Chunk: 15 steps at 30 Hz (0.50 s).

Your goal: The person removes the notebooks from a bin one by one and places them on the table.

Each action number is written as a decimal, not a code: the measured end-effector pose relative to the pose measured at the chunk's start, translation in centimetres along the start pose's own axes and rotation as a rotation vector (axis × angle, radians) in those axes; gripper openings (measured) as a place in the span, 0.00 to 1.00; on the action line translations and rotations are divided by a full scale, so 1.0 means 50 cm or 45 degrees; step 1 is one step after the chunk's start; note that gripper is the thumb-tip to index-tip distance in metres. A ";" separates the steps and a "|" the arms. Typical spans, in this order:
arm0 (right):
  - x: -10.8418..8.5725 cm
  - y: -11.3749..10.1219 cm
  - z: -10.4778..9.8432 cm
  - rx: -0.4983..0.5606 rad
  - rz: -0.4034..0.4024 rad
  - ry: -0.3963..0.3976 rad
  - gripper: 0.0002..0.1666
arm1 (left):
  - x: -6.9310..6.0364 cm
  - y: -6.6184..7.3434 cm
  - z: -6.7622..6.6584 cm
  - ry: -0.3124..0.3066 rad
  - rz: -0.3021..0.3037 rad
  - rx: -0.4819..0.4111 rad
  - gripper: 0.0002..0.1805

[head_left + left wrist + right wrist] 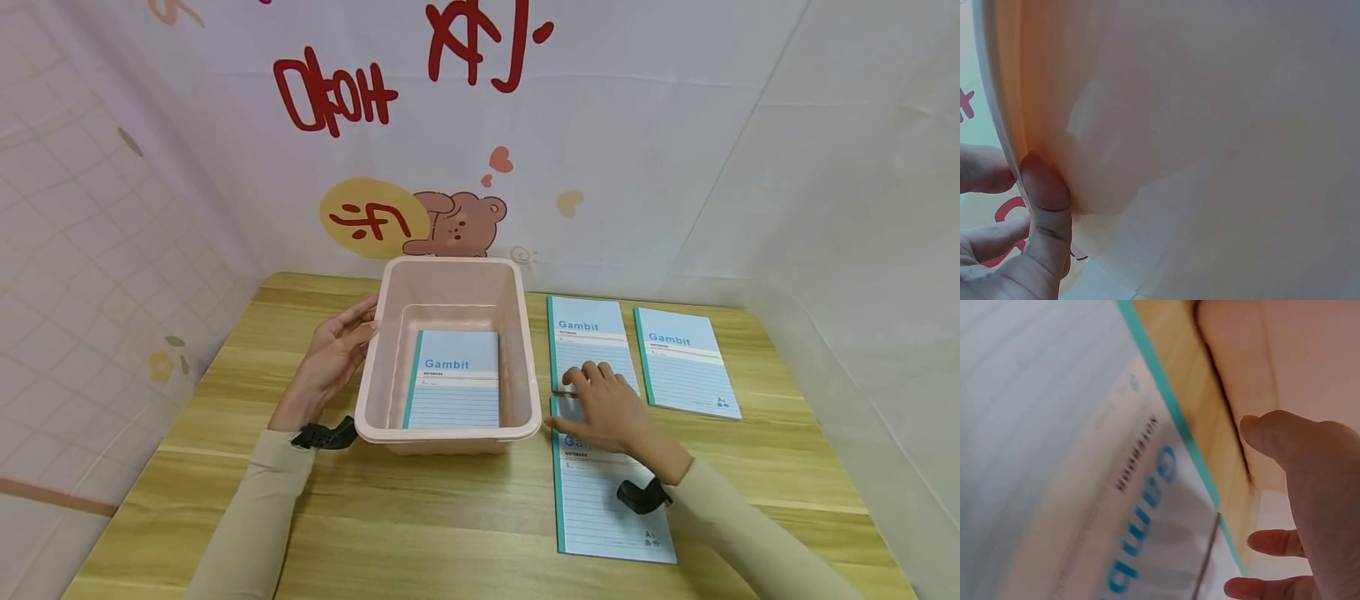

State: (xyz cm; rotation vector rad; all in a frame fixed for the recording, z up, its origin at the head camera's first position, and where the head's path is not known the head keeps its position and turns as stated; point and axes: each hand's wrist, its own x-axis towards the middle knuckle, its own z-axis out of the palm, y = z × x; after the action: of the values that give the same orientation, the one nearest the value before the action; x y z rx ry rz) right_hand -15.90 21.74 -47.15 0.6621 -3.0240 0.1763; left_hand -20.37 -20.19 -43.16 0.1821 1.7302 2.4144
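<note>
A pale pink plastic bin (447, 434) stands on the table with a blue-and-white notebook (453, 383) lying inside. My left hand (335, 358) pinches the bin's left rim, thumb against the wall and fingers on the other side, as the left wrist view shows. Over the boundary between a front notebook (611, 517) and a back notebook (588, 321), my right hand (611, 417) hovers with fingers spread and slightly bent, holding nothing. It hides parts of both covers. In the right wrist view, the front notebook's cover (1054, 437) lies below the thumb and fingers.
Another matching notebook (686, 367) lies at the back right of the wooden table (420, 517). White printed fabric (637, 150) hangs behind the table and along both sides. The bin's right wall is close to the notebooks' teal spines.
</note>
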 end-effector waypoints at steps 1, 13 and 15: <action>0.001 0.003 -0.004 0.003 0.005 0.004 0.40 | 0.000 0.000 0.000 -0.002 0.000 -0.001 0.35; 0.029 0.035 -0.068 0.095 0.057 0.031 0.47 | -0.001 0.002 0.001 0.005 -0.025 0.017 0.35; 0.037 0.039 -0.080 0.099 0.058 0.039 0.48 | -0.001 0.003 0.002 0.003 -0.022 0.019 0.35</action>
State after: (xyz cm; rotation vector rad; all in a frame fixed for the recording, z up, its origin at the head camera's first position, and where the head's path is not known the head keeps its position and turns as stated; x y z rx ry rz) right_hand -18.31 23.21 -43.24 0.5906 -3.0180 0.3043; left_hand -20.29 -20.16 -43.01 0.1652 1.7439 2.3916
